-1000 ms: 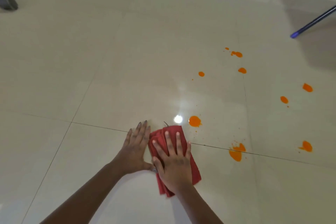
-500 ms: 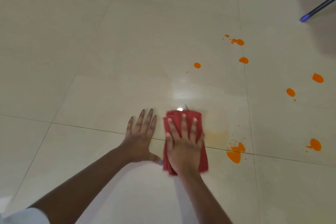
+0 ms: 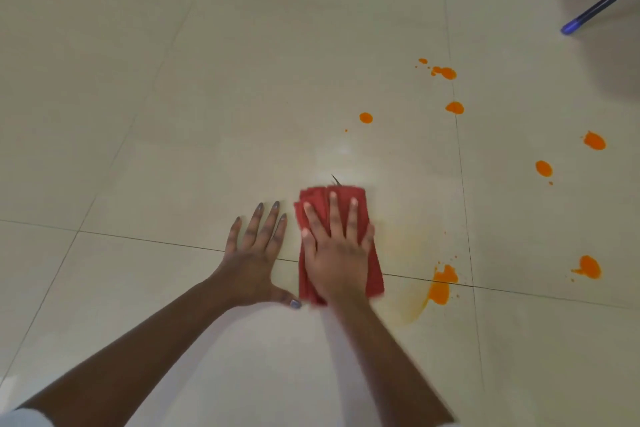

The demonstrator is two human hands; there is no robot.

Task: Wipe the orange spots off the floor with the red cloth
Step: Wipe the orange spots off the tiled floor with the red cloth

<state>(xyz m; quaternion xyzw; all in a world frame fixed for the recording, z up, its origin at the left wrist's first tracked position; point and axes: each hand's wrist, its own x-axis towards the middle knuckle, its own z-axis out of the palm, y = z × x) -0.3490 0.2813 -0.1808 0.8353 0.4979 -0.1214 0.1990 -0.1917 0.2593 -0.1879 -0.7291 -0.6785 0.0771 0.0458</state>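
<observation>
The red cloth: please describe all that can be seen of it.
The red cloth is a soft woven fabric, folded into a thick oblong pad with layered edges along its left side. It lies flat on the glossy tiled floor, across a grout line. The right hand presses on it, palm down, fingers spread. A loose dark thread sticks out at its far edge.
</observation>
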